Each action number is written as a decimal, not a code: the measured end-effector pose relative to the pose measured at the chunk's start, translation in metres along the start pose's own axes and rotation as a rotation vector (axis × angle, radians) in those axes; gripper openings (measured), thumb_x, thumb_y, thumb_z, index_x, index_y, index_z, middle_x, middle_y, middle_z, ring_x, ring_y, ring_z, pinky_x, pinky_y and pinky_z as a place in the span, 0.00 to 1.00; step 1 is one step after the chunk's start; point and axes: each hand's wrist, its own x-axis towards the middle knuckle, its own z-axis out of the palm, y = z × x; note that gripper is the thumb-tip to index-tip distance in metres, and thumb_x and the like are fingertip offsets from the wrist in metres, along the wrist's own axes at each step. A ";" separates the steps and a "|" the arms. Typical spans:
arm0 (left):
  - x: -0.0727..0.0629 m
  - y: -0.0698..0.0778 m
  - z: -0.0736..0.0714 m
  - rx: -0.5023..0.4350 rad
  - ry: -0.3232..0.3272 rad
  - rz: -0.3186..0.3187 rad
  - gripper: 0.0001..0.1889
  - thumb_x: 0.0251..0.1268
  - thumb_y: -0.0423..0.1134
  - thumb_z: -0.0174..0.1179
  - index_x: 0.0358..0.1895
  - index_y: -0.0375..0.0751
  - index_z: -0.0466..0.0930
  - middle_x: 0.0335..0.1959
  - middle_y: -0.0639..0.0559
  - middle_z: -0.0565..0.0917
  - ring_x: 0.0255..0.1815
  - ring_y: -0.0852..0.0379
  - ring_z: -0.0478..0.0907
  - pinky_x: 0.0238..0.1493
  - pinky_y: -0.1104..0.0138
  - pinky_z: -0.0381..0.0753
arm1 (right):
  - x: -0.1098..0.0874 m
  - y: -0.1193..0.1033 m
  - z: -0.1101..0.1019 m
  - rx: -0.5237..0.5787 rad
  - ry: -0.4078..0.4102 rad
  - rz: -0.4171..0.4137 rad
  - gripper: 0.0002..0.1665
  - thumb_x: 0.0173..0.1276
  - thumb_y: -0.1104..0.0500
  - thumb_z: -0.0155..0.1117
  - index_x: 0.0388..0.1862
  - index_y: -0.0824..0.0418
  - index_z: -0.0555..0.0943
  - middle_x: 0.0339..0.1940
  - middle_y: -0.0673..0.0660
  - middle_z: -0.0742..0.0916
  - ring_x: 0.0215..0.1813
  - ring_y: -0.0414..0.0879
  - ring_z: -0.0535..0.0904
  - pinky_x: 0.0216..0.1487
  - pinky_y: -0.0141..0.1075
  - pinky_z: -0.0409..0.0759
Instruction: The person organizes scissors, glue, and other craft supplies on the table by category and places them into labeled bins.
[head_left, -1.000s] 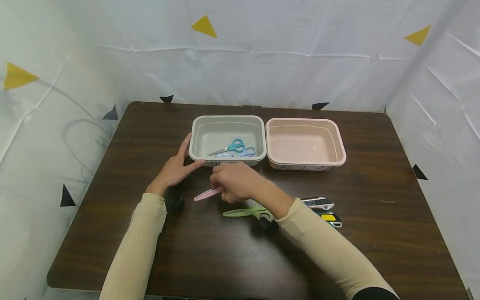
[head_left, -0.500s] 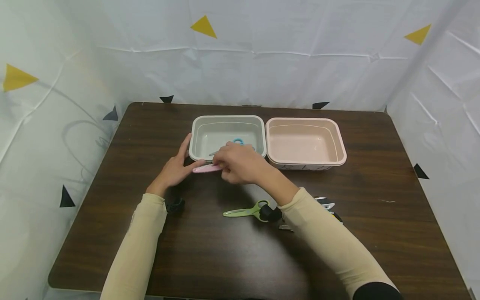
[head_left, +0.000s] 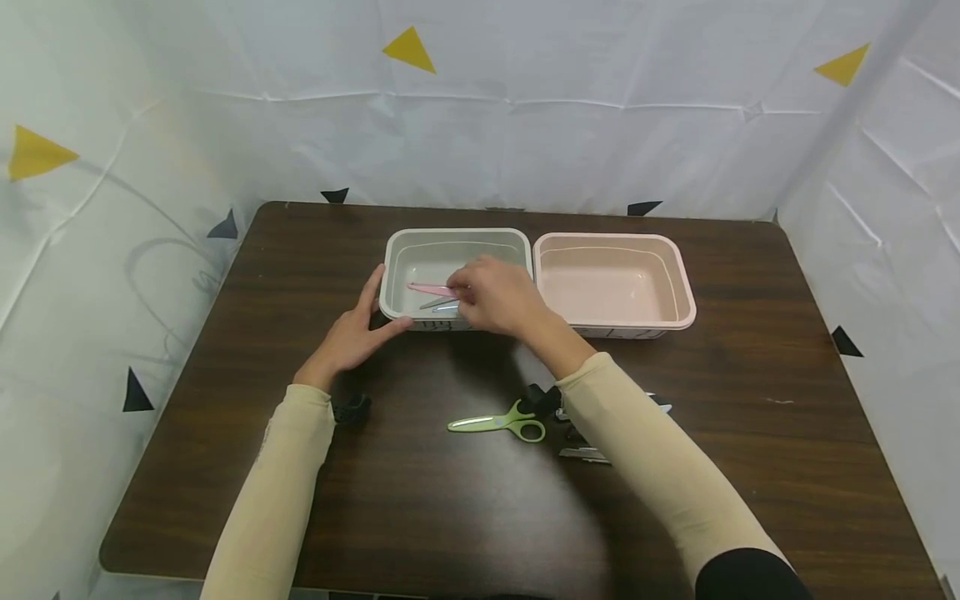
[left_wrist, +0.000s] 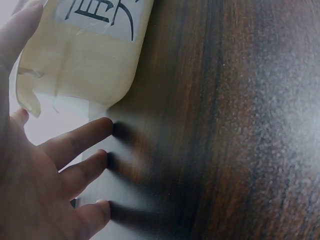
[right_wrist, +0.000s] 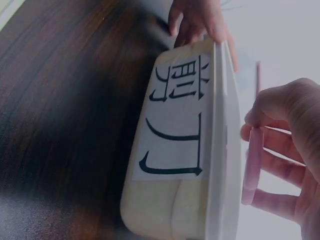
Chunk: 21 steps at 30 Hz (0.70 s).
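**Inspecting the pink plastic scissors (head_left: 431, 289) held at the pale grey-green plastic tray (head_left: 457, 232)**

From my remote station I recorded the bare right hand (head_left: 495, 293) pinching the scissors' handle between thumb and index finger, slender end pointing left. In the head view the scissors lay across the tray's interior; I could not tell whether they touched anything beneath. A grey metal blade (head_left: 438, 302) showed below, largely covered by the hand. The bare left hand (head_left: 352, 337) had its fingers spread, thumb at the tray's near-left corner and index finger along its left end.

Risks, in my judgement: a loosened pinch could drop the scissors crosswise onto the blade, and a low wrist could catch the near rim. Lighter steadying on the left might let the tray slide. The cream sleeve (head_left: 660, 450) ran above a half-hidden metallic tool (head_left: 585, 455), near lime-green scissors (head_left: 483, 424); a careless withdrawal could have swept either aside.

Writing: the white rectangular label (right_wrist: 175, 137) on the tray's near wall read 剪刀, "scissors", in black. Marks on the pale pink plastic tray (head_left: 607, 323) were too small to read. I found no legible brand.
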 end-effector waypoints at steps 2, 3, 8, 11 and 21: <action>-0.001 -0.001 0.000 0.001 0.000 0.003 0.49 0.57 0.74 0.55 0.72 0.87 0.27 0.75 0.52 0.62 0.74 0.36 0.57 0.63 0.32 0.56 | 0.002 0.003 0.003 0.021 -0.025 0.035 0.15 0.60 0.57 0.65 0.46 0.51 0.88 0.29 0.46 0.83 0.38 0.45 0.74 0.30 0.41 0.73; -0.001 0.000 0.000 0.000 0.000 0.004 0.49 0.57 0.74 0.55 0.73 0.86 0.27 0.75 0.52 0.62 0.74 0.36 0.57 0.63 0.32 0.56 | 0.003 0.005 0.004 0.025 -0.038 0.052 0.15 0.60 0.57 0.64 0.46 0.50 0.88 0.29 0.46 0.82 0.38 0.45 0.74 0.30 0.42 0.73; -0.003 0.001 0.001 -0.007 -0.003 0.011 0.50 0.57 0.74 0.55 0.75 0.82 0.28 0.75 0.52 0.63 0.73 0.36 0.58 0.63 0.32 0.56 | 0.007 0.013 0.011 0.045 -0.103 0.108 0.15 0.59 0.58 0.63 0.45 0.49 0.88 0.29 0.46 0.82 0.37 0.44 0.74 0.32 0.42 0.73; -0.003 0.002 0.002 -0.007 -0.005 0.008 0.50 0.57 0.74 0.55 0.75 0.82 0.28 0.75 0.51 0.63 0.73 0.36 0.58 0.63 0.32 0.57 | 0.008 0.015 0.013 0.056 -0.130 0.116 0.16 0.59 0.59 0.63 0.45 0.50 0.88 0.29 0.46 0.82 0.36 0.44 0.74 0.32 0.42 0.73; -0.003 0.000 0.000 -0.003 -0.002 -0.003 0.49 0.57 0.74 0.55 0.73 0.86 0.27 0.75 0.52 0.62 0.73 0.35 0.59 0.62 0.32 0.57 | 0.012 0.018 0.021 0.100 -0.138 0.134 0.19 0.62 0.60 0.58 0.49 0.51 0.87 0.37 0.47 0.88 0.39 0.43 0.79 0.37 0.43 0.76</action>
